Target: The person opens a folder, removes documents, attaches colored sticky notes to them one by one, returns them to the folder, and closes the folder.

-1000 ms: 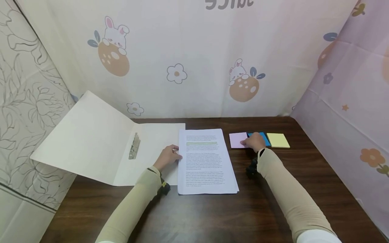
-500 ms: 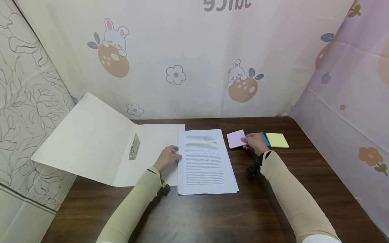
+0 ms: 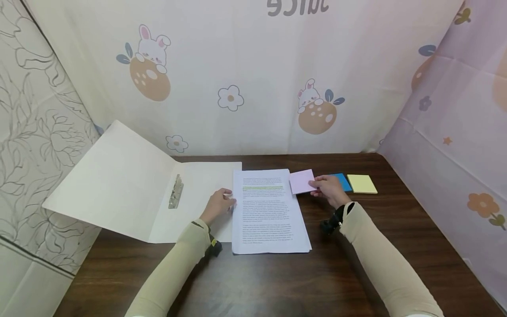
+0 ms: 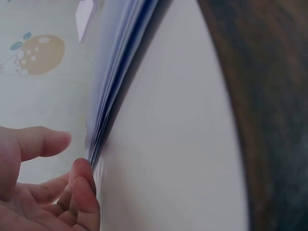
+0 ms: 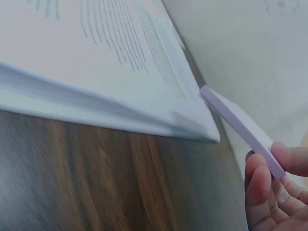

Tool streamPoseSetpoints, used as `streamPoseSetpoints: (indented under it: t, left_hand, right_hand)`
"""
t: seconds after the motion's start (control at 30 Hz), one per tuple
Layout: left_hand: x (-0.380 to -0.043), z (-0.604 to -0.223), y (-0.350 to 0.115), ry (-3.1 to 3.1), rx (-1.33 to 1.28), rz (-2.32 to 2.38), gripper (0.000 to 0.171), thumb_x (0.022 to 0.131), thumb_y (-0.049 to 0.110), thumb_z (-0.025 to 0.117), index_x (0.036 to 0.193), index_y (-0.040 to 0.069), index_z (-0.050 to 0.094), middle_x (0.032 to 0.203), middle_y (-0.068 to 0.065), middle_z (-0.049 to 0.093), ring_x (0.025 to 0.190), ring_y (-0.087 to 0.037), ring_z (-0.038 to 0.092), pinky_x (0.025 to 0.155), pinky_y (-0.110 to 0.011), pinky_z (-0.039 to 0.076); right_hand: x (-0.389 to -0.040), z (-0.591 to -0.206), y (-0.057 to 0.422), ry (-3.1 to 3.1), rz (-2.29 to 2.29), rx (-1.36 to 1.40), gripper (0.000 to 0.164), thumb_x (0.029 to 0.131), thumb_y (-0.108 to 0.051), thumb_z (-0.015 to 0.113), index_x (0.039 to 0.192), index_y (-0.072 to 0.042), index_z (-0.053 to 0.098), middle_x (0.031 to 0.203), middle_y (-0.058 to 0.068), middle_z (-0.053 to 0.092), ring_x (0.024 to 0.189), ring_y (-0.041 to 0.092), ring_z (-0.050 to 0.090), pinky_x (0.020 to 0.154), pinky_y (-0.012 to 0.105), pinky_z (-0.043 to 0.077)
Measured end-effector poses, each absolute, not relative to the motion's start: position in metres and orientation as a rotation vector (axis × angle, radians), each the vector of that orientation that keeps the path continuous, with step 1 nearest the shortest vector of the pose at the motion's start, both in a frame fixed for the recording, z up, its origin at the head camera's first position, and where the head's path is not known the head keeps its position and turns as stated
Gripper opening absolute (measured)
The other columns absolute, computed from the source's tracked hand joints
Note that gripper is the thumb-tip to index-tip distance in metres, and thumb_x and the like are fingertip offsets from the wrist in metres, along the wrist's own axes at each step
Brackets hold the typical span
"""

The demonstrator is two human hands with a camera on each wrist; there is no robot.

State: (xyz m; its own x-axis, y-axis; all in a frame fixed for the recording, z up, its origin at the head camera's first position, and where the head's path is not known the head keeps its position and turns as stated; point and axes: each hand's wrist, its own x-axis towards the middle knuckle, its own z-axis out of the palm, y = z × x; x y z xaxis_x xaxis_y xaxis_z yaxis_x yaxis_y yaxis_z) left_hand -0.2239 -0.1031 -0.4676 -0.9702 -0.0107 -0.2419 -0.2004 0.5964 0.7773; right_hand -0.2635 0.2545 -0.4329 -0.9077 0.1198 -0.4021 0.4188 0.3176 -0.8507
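My right hand [image 3: 329,190] pinches a lilac sticky note pad [image 3: 302,181] between thumb and fingers. The right wrist view shows the pad [image 5: 243,127] tilted and raised, one end close to the corner of a printed paper stack [image 5: 120,82]. In the head view, the stack [image 3: 269,220] has a green highlighted line near its top. My left hand [image 3: 218,206] rests at the stack's left edge, over an open white folder [image 3: 206,176]. In the left wrist view, its thumb stands apart while its fingertips [image 4: 81,168] touch or nearly touch the sheet edges.
A blue sticky note pad [image 3: 342,181], partly hidden by the right hand, and a yellow pad [image 3: 362,184] lie on the dark wooden table [image 3: 273,281]. The folder's metal clip [image 3: 176,192] is near its spine. A printed curtain [image 3: 261,57] hangs behind.
My right hand has lifted the lilac pad and carried it left, to the stack's upper right edge, uncovering more of the blue pad. The left hand has barely moved.
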Motion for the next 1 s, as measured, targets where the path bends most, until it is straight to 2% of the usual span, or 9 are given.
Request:
streamPoseSetpoints:
  t: [0.17, 0.37, 0.6, 0.83, 1.0]
  left_hand:
    - [-0.226, -0.471, -0.104, 2.651, -0.169, 1.365, 0.041, 0.093, 0.02, 0.062, 0.13, 0.004, 0.056, 0.102, -0.013, 0.066, 0.08, -0.02, 0.063, 0.064, -0.024, 0.046]
    - [-0.227, -0.471, -0.101, 2.704, -0.154, 1.411, 0.037, 0.093, 0.022, 0.059, 0.127, 0.006, 0.059, 0.106, -0.012, 0.066, 0.09, -0.022, 0.062, 0.069, -0.026, 0.049]
    - [-0.223, -0.463, -0.093, 2.655, -0.113, 1.541, 0.034, 0.093, 0.019, 0.06, 0.124, 0.005, 0.061, 0.103, -0.011, 0.065, 0.089, -0.021, 0.063, 0.071, -0.026, 0.05]
    - [-0.22, -0.453, -0.081, 2.609, -0.051, 1.616, 0.033, 0.093, 0.02, 0.059, 0.122, 0.003, 0.062, 0.103, -0.013, 0.066, 0.088, -0.021, 0.066, 0.071, -0.025, 0.049]
    - [-0.217, -0.449, -0.072, 2.568, -0.023, 1.654, 0.031, 0.095, 0.02, 0.057, 0.121, 0.002, 0.063, 0.102, -0.013, 0.068, 0.087, -0.02, 0.067, 0.075, -0.027, 0.051]
  right_hand:
    - [-0.254, -0.428, 0.241, 2.319, -1.648, 0.459, 0.049, 0.095, -0.027, 0.063, 0.134, -0.002, 0.049, 0.113, 0.016, 0.059, 0.071, 0.013, 0.067, 0.076, 0.022, 0.056]
    - [-0.246, -0.424, 0.229, 2.263, -1.743, 0.395, 0.046, 0.094, -0.024, 0.064, 0.131, 0.0, 0.05, 0.108, 0.015, 0.062, 0.069, 0.013, 0.067, 0.072, 0.021, 0.057]
    - [-0.238, -0.424, 0.216, 2.172, -1.794, 0.357, 0.045, 0.096, -0.022, 0.061, 0.133, 0.001, 0.048, 0.107, 0.012, 0.062, 0.075, 0.017, 0.068, 0.071, 0.02, 0.056]
    - [-0.235, -0.424, 0.204, 2.131, -1.821, 0.349, 0.04, 0.095, -0.022, 0.062, 0.129, -0.002, 0.052, 0.103, 0.008, 0.063, 0.072, 0.016, 0.067, 0.072, 0.021, 0.056]
    - [-0.231, -0.424, 0.196, 2.122, -1.814, 0.33, 0.039, 0.094, -0.022, 0.064, 0.126, -0.002, 0.055, 0.103, 0.006, 0.065, 0.076, 0.016, 0.067, 0.075, 0.022, 0.053]
